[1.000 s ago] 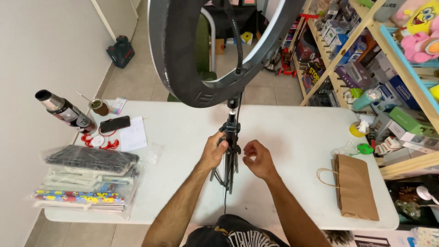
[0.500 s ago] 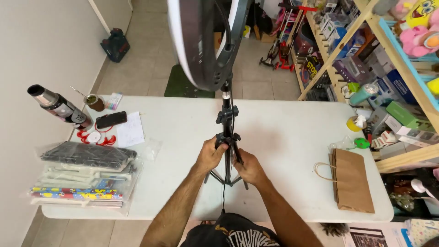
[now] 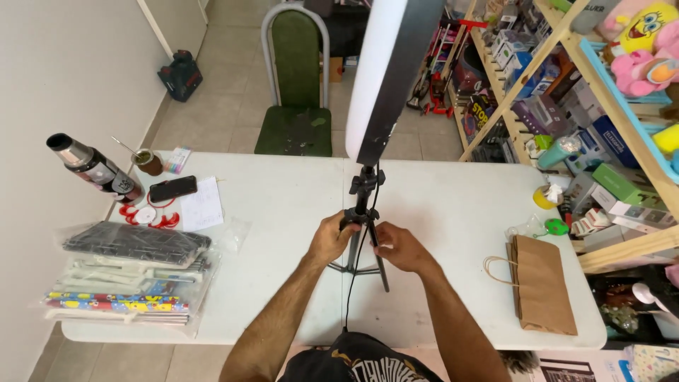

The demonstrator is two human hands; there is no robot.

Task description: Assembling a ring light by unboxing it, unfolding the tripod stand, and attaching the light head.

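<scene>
Head view: left hand fingers wrap the black tripod stand at its collar; right hand grips just beside it, both clenched on the thin metal pole. Since a second ago the ring light has turned edge-on, its white face narrow. The stand stands on the white table; a brown paper bag lies at right.
</scene>
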